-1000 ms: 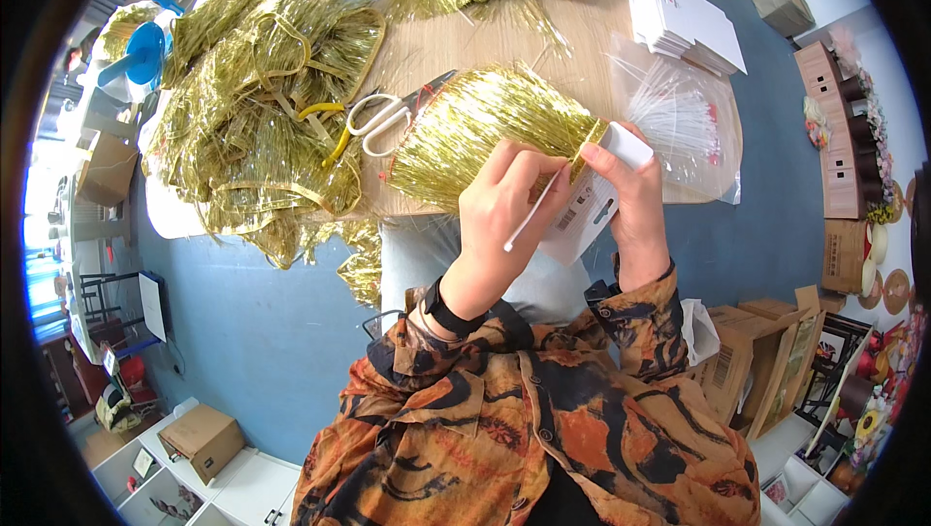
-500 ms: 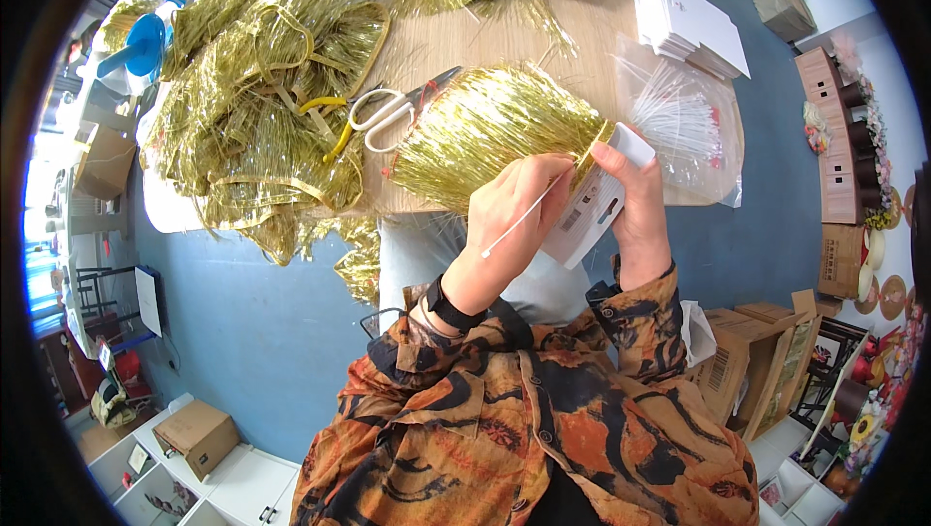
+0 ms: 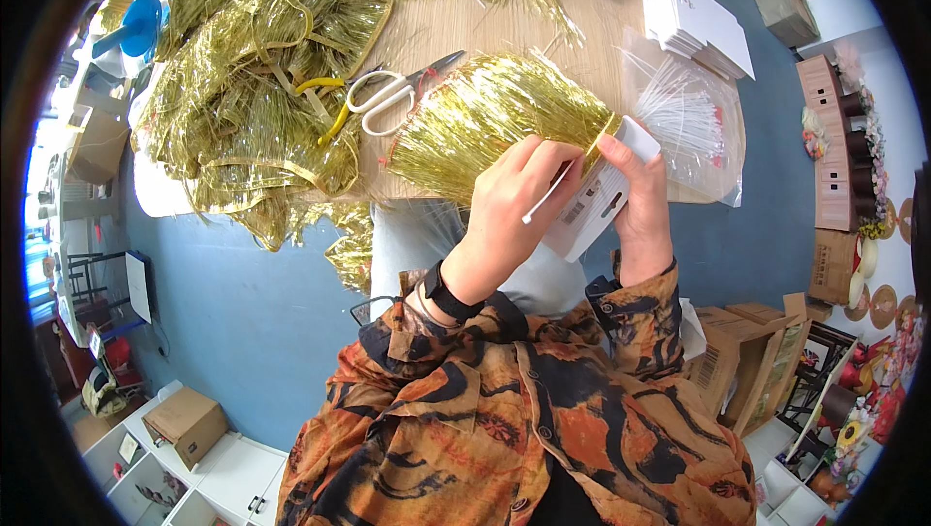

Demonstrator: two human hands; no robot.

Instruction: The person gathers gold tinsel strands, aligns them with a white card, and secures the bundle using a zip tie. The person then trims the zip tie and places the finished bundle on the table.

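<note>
A bundle of shiny gold tinsel fringe [image 3: 495, 124] lies at the table's near edge, its gold band against a white card [image 3: 590, 211] with a slot. My right hand [image 3: 642, 206] is closed on the card, thumb pressed over its face beside the band. Pinched in my left hand [image 3: 512, 201] is a thin white cable tie [image 3: 546, 193], its small end sticking out toward my wrist. Those left fingertips touch the band and card edge; where the tie's other end goes is hidden. White-handled scissors [image 3: 386, 104] lie left of the bundle, beside yellow-handled pliers [image 3: 335, 124].
A big heap of gold tinsel fringe [image 3: 262, 90] covers the table's left side, partly hanging over the edge. At the right are a clear bag of white cable ties [image 3: 679, 104] and a stack of white cards [image 3: 684, 17]. Cardboard boxes [image 3: 742, 351] stand at the lower right.
Less of the cable tie sticks out of my left fingers, and its end sits closer to the card. My left hand has shifted slightly; my right hand still grips the card.
</note>
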